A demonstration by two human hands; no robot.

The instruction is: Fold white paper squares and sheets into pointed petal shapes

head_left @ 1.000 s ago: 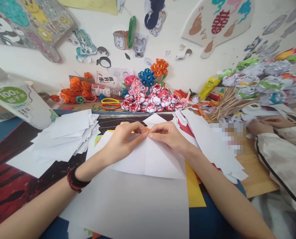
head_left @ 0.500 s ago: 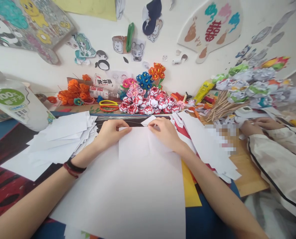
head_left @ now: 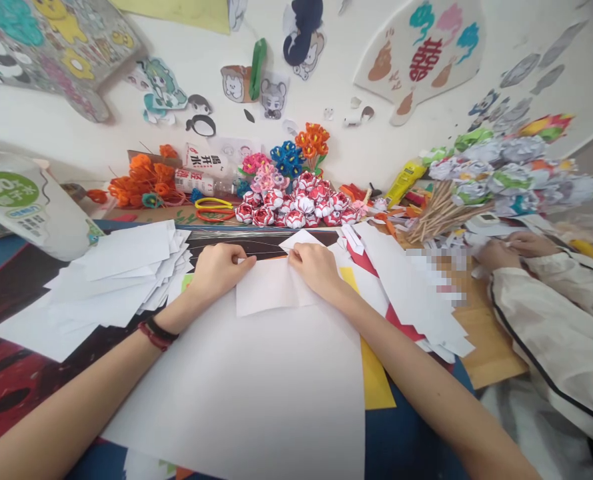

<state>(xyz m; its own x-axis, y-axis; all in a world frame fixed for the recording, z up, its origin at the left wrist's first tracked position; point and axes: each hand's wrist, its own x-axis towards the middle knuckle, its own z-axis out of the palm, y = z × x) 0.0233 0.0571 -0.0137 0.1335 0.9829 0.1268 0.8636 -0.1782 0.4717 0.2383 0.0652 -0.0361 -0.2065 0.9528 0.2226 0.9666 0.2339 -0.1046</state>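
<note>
Both hands pinch the top edge of a small white sheet of paper (head_left: pixel 264 287), which has a faint crease down it. My left hand (head_left: pixel 219 270) grips its upper left corner between thumb and fingers, a dark band around that wrist. Closed on the upper right part is my right hand (head_left: pixel 316 267). Under the small sheet lies a large white paper (head_left: pixel 256 387). Just beyond my right hand's fingertips is a white folded paper piece (head_left: pixel 304 240).
Stacked white papers (head_left: pixel 126 273) lie left, beside a large white bottle (head_left: pixel 31 200). More paper strips (head_left: pixel 411 287) and yellow paper (head_left: pixel 376 373) lie right. Red-white paper flowers (head_left: pixel 301 203) line the wall. At the right, another person's hands (head_left: pixel 516 250) work near flowers on sticks (head_left: pixel 496 173).
The small sheet's lower edge has lifted a little off the large paper, and its crease shows more. Both hands keep their pinch. The view has shifted slightly.
</note>
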